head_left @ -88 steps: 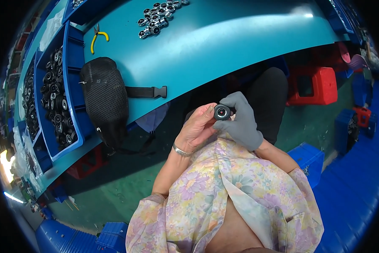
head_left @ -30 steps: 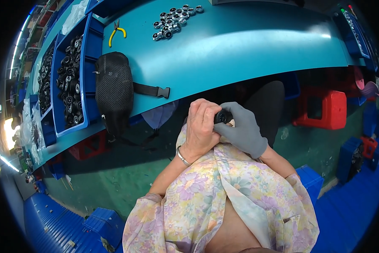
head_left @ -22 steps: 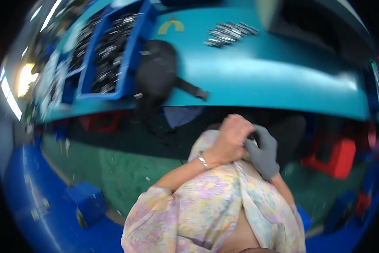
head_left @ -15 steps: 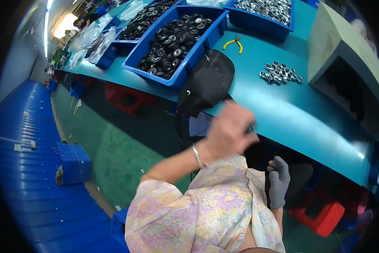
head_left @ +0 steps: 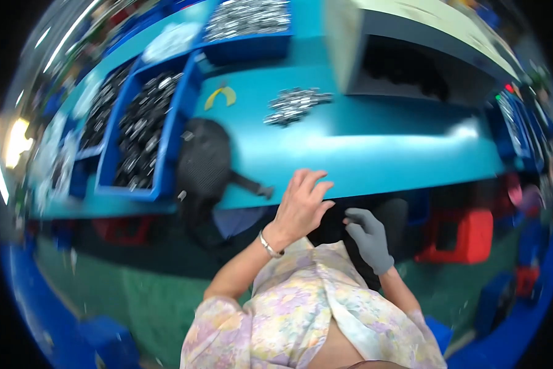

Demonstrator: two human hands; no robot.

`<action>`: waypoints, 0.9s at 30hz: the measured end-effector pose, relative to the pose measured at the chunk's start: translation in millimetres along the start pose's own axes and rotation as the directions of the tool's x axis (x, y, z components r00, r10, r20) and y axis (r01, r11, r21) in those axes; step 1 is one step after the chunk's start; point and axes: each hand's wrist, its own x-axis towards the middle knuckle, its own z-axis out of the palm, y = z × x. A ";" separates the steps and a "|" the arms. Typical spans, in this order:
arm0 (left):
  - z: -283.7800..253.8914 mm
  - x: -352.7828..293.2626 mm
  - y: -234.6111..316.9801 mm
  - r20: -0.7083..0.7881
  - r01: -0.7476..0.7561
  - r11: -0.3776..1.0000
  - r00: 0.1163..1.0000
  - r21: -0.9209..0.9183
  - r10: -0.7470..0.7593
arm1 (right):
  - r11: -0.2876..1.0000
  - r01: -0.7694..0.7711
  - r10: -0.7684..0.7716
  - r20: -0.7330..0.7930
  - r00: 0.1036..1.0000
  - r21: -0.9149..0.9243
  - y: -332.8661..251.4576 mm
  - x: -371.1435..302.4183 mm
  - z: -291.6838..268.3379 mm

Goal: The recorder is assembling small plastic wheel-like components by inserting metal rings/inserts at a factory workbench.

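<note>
My left hand [head_left: 304, 206], bare with a silvery bracelet [head_left: 270, 245] at the wrist, hovers by the table's front edge. Its fingers are apart and nothing shows in them. Left of it, a black mesh bag [head_left: 204, 163] lies across the edge, its strap and buckle [head_left: 252, 184] stretched over the tabletop toward this hand. My right hand [head_left: 370, 238] wears a grey glove with bare fingertips. It hangs over my lap, slightly curled, thumb apart from the fingers, holding nothing visible. Farther back on the teal table [head_left: 362, 163] sits a pile of small shiny metal parts [head_left: 295, 106].
Yellow-handled pliers [head_left: 220, 97] lie near a blue bin [head_left: 107, 163] of black round parts. Another blue bin [head_left: 245, 48] holds shiny metal pieces. A cream, box-like housing [head_left: 344, 58] with a dark opening stands at the back right. A red stool [head_left: 458, 237] is below the table.
The view has swung right, so the table now runs more level. My left hand, blurred before with something dark at its fingers, now has spread fingers. The bag's strap now shows on the tabletop.
</note>
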 end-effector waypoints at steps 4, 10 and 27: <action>49.1 12.7 -8.2 0.031 -0.027 1.000 0.999 -0.015 0.027 | 0.975 0.151 -0.172 -0.120 0.978 -0.161 -4.9 39.6 -40.4; 76.0 22.8 -30.6 0.008 -0.011 1.000 1.000 0.024 0.011 | 0.825 0.250 -0.402 -0.215 0.890 -0.507 -28.8 171.9 -114.2; 79.3 25.8 -30.7 -0.075 0.095 0.992 0.992 -0.082 -0.101 | 0.453 0.245 -0.487 -0.007 0.873 -0.857 11.2 365.6 -141.5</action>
